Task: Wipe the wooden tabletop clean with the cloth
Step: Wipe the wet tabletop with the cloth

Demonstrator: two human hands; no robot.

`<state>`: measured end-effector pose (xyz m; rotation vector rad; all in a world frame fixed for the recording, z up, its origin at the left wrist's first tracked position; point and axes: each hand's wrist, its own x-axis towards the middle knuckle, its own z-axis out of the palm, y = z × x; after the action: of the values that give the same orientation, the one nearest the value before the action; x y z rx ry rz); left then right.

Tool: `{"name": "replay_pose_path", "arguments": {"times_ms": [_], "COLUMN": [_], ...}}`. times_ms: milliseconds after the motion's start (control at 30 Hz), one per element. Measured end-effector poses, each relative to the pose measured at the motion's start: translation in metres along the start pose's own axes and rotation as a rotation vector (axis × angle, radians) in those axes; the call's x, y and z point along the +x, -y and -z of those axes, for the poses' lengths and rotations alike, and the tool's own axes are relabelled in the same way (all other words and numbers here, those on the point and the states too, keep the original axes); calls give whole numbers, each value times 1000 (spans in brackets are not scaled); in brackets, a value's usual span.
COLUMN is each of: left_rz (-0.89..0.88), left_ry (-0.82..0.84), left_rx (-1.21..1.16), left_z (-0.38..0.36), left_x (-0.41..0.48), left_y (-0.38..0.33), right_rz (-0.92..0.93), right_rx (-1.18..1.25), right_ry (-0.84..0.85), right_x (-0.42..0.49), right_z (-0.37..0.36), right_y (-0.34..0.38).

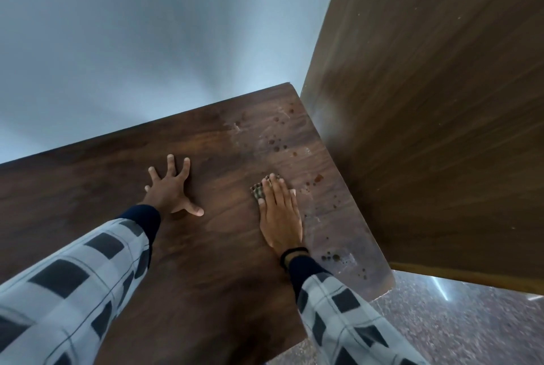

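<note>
The dark wooden tabletop [212, 247] fills the lower middle of the head view. My right hand [281, 213] lies flat on a small checked cloth [257, 190], pressing it to the wood; only the cloth's left edge shows past my fingers. My left hand [172, 191] rests on the tabletop to the left, fingers spread, holding nothing. Dark spots and pale smears [279, 141] mark the wood along the right side, beyond and beside the cloth.
A tall brown wooden panel [426, 114] stands against the table's right edge. A pale blue-grey wall [132, 40] rises behind the far edge. Speckled stone floor [456, 329] shows at the lower right, past the table's near corner.
</note>
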<state>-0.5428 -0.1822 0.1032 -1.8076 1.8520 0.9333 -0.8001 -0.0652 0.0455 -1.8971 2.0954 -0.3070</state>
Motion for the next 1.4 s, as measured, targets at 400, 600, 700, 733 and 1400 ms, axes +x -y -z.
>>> {"name": "replay_pose_path", "arguments": {"times_ms": [400, 600, 700, 733, 1400], "left_rz": [-11, -16, -5, -1, -4], "left_ry": [-7, 1, 17, 17, 68], "left_rx": [-18, -17, -20, -20, -34], "left_z": [0, -1, 1, 1, 3], "left_x": [0, -2, -1, 0, 1], "left_y": [0, 0, 0, -1, -2], "right_rz": [198, 146, 310, 355, 126], "right_rx": [-28, 13, 14, 21, -6], "right_ry": [44, -39, 37, 65, -1], "right_x": [50, 22, 6, 13, 130], "right_z": [3, -16, -22, -18, 3], "right_y": [-4, 26, 22, 17, 39]}}
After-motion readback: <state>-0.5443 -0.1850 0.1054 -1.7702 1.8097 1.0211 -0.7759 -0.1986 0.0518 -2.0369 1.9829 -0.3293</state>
